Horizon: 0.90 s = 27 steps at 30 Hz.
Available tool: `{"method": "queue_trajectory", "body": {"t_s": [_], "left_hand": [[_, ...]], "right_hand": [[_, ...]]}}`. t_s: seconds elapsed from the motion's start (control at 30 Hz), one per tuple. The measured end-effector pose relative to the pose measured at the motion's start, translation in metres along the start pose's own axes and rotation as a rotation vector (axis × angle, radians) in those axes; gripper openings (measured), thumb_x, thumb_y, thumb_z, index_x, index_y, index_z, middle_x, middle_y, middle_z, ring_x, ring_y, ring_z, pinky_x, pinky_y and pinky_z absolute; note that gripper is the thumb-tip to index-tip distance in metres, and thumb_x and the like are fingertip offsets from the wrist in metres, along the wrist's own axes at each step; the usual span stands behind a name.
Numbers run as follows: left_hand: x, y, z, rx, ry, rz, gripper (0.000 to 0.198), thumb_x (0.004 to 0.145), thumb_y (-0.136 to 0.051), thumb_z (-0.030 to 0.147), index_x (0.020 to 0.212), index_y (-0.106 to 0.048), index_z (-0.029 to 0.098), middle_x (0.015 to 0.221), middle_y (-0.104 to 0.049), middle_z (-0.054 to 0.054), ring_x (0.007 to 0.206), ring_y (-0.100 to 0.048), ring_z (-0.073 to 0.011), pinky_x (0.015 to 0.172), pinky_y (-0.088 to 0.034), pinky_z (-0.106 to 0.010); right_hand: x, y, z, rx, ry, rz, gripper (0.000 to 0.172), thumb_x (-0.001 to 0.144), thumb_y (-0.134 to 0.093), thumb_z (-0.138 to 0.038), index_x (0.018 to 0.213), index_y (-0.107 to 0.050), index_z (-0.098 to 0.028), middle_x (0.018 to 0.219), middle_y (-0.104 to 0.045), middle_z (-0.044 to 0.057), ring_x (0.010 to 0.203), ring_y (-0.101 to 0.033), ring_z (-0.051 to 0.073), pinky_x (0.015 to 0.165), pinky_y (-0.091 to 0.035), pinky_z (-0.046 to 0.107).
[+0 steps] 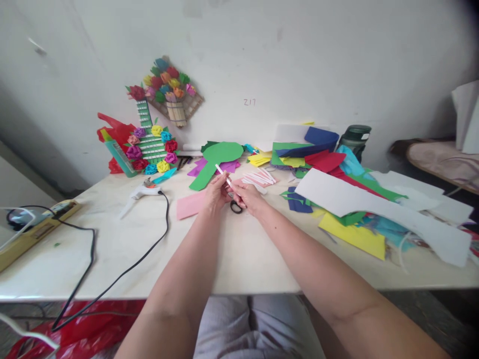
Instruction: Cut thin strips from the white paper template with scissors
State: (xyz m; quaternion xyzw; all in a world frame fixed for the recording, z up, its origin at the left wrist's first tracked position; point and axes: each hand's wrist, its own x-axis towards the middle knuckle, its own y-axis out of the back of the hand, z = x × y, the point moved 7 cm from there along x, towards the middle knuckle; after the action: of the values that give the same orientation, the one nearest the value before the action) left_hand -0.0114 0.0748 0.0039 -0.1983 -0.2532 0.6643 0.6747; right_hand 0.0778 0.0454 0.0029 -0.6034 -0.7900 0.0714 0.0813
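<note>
A narrow white paper strip slants up between my two hands over the table. My left hand pinches it from the left with closed fingers. Close beside it, my right hand is closed on the strip's lower part. A black scissors handle shows just under my hands; the blades are hidden. A pink paper sheet lies by my left hand. Behind the hands is a green paper shape with a round top and a stem. Several white strips lie beyond my right hand.
To the left lie a white glue gun with a black cord and a power strip. A glue bottle leans near a flower-covered guitar shape. Coloured paper, a large white cutout and a dark bottle occupy the right.
</note>
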Motion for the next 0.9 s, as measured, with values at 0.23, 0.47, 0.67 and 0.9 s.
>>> {"method": "queue_trajectory", "body": {"t_s": [0.23, 0.47, 0.67, 0.9], "left_hand": [[0.011, 0.014, 0.000, 0.019, -0.035, 0.083, 0.025, 0.069, -0.071, 0.035, 0.077, -0.060, 0.014, 0.067, -0.065, -0.004, 0.058, -0.062, -0.0116, 0.058, -0.051, -0.022], [0.007, 0.014, -0.005, 0.139, 0.020, 0.069, 0.029, 0.072, -0.069, 0.038, 0.084, -0.059, 0.013, 0.064, -0.065, -0.006, 0.054, -0.062, -0.0152, 0.050, -0.050, -0.026], [0.003, 0.013, -0.011, 0.182, 0.115, 0.062, 0.024, 0.073, -0.068, 0.032, 0.087, -0.060, 0.015, 0.066, -0.065, -0.006, 0.056, -0.063, -0.0154, 0.049, -0.051, -0.026], [0.001, 0.008, -0.010, 0.171, 0.125, 0.043, 0.018, 0.078, -0.061, 0.029, 0.086, -0.055, 0.014, 0.067, -0.064, -0.006, 0.054, -0.063, -0.0150, 0.049, -0.050, -0.027]], "right_hand": [[0.010, 0.069, -0.037, -0.609, 0.093, 0.321, 0.028, 0.084, -0.048, -0.032, 0.075, -0.065, -0.011, 0.047, -0.054, -0.001, 0.035, -0.043, 0.006, 0.038, -0.032, 0.019], [0.004, 0.085, -0.055, -1.476, -0.057, 0.332, 0.021, 0.071, -0.062, -0.035, 0.079, -0.073, -0.019, 0.088, -0.071, 0.009, 0.085, -0.064, 0.022, 0.068, -0.044, 0.029], [0.005, 0.070, -0.039, -1.694, -0.127, 0.232, 0.033, 0.070, -0.063, -0.025, 0.100, -0.070, -0.014, 0.099, -0.069, 0.016, 0.096, -0.063, 0.027, 0.076, -0.045, 0.033], [0.009, 0.073, -0.036, -1.696, -0.107, 0.260, 0.032, 0.073, -0.060, -0.023, 0.103, -0.068, -0.013, 0.103, -0.067, 0.018, 0.098, -0.062, 0.027, 0.079, -0.045, 0.033]]}}
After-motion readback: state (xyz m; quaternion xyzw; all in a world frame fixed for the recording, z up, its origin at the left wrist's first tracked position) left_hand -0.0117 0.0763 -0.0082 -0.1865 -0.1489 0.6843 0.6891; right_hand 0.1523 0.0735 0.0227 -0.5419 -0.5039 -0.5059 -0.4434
